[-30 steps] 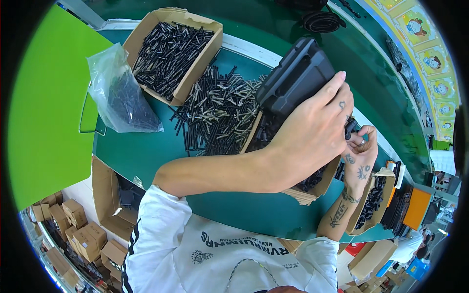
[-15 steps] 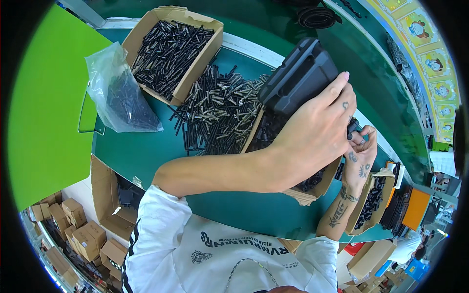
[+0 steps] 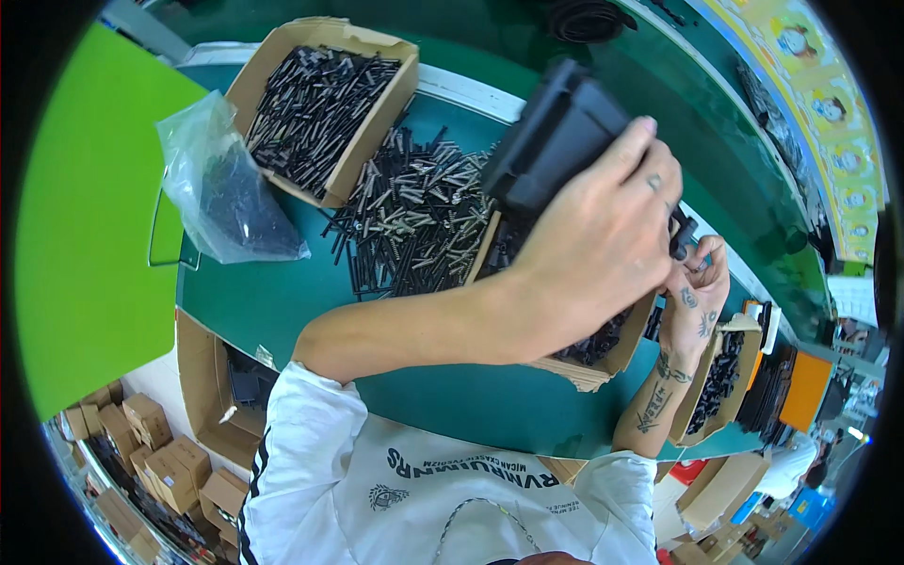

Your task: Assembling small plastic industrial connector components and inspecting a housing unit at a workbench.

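A black plastic case (image 3: 556,132) with ridged sides is raised over the work table, tilted and smeared by motion. My left hand (image 3: 603,231) grips it from the near side, its arm crossing in front of me. At the case's right end, my right hand (image 3: 695,292) has its fingers curled against a small black part (image 3: 682,235); whether that part is joined to the case is hidden. Below the case stands a cardboard box (image 3: 589,377) of small black pieces, partly covered by my left arm. A loose pile of black and metallic spring-like rods (image 3: 414,217) lies left of it.
An open carton (image 3: 334,184) full of similar rods stands at the back left, beside a clear plastic bag (image 3: 212,202) of dark parts. To the right is a smaller box (image 3: 692,433) of black pieces. A green panel (image 3: 89,226) borders the table's left side; cartons (image 3: 179,466) sit below.
The case and my left hand have shifted slightly left and away from me, and the case's tilt has changed a little. My right hand stays beside it.
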### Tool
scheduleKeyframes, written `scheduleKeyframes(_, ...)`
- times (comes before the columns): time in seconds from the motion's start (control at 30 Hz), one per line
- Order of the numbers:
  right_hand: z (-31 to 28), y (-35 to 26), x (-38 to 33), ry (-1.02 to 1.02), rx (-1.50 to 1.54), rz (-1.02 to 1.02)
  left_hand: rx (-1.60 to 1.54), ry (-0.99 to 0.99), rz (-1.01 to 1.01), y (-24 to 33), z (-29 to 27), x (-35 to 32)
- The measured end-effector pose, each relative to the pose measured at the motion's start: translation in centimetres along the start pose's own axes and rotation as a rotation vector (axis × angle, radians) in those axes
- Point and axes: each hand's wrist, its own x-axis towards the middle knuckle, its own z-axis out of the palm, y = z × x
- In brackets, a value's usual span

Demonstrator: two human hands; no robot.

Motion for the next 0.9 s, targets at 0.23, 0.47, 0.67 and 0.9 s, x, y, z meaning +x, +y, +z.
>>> scheduleKeyframes(0.23, -1.0, -2.7, -0.4, -0.058, 0.108, -0.137, -0.638, -0.018, -0.055, -3.4, -1.9, 0.3)
scheduleKeyframes(0.47, -1.4, -3.8, -1.5, -0.097, 0.155, -0.364, -1.209, -0.264, 0.010, -4.5, -3.0, 1.8)
scheduleKeyframes(0.67, -1.6, -4.9, -2.6, -0.157, 0.132, -0.380, -1.494, -0.280, 0.046, -4.4, -1.9, 1.3)
scheduleKeyframes(0.9, -1.5, -5.7, -2.4, -0.209, -0.050, -0.554, -1.646, -0.242, 0.013, -3.8, -2.1, 1.0)
